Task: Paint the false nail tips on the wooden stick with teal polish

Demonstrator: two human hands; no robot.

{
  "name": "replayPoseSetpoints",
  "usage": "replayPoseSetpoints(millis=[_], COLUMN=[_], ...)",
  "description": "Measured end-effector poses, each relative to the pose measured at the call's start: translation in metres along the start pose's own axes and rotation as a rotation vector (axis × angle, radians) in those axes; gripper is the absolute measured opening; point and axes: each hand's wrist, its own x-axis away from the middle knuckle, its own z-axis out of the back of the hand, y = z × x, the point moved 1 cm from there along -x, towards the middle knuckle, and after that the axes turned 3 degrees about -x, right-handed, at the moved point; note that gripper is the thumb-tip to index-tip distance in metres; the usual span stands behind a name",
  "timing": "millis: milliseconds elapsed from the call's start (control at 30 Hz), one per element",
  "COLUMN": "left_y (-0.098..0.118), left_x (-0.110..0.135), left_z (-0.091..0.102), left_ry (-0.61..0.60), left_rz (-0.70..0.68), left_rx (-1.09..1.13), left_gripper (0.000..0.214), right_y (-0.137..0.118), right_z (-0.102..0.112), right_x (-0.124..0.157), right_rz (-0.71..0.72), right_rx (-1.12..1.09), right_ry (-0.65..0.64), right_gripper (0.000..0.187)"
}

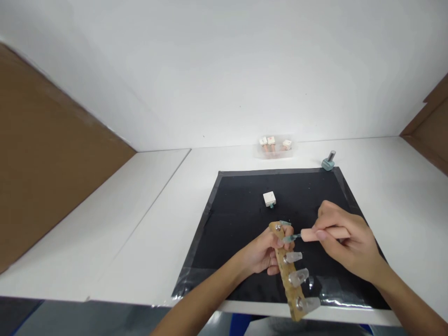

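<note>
My left hand [263, 253] is closed round a wooden strip [287, 275] that carries several clear false nail tips on metal studs, held over the black mat [231, 224]. My right hand [345, 240] pinches a pink-handled nail polish brush [315, 234], its teal tip touching a nail tip near the strip's upper end. One tip there is painted teal. A small white square bottle [269, 199] lies on the mat beyond the hands.
A teal nail polish bottle [328, 162] stands at the mat's far right corner. A clear tray [275, 147] with several white-capped bottles sits by the white back wall. Brown cardboard panels flank both sides. The white table's near edge [140, 303] is close.
</note>
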Motion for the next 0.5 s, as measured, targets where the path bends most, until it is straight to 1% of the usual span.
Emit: replayPoseSetpoints(millis=[133,267,333,400,500], left_y=[0.001,0.002,0.002,0.002,0.003], left_x=[0.002,0.002,0.002,0.003,0.003], left_z=[-0.003,-0.008,-0.011,-0.013,-0.015], left_ry=[0.008,-0.076,-0.112,-0.131,-0.122], left_rz=[-0.019,-0.063,-0.068,-0.068,-0.071], left_rx=[-0.012,0.001,0.017,0.026,0.019], left_gripper=[0.021,0.02,0.02,0.021,0.024], right_y=[0.004,0.003,0.001,-0.001,-0.002], right_z=[0.0,0.001,0.001,0.001,0.002], right_x=[0.005,0.004,0.001,-0.003,-0.003], right_rz=[-0.006,-0.004,0.017,0.036,0.029], right_rx=[-0.11,-0.196,-0.2,-0.196,-0.218], right_ry=[0.016,-0.046,-0.086,-0.096,-0.094], right_gripper=[0.013,0.006,0.01,0.014,0.015])
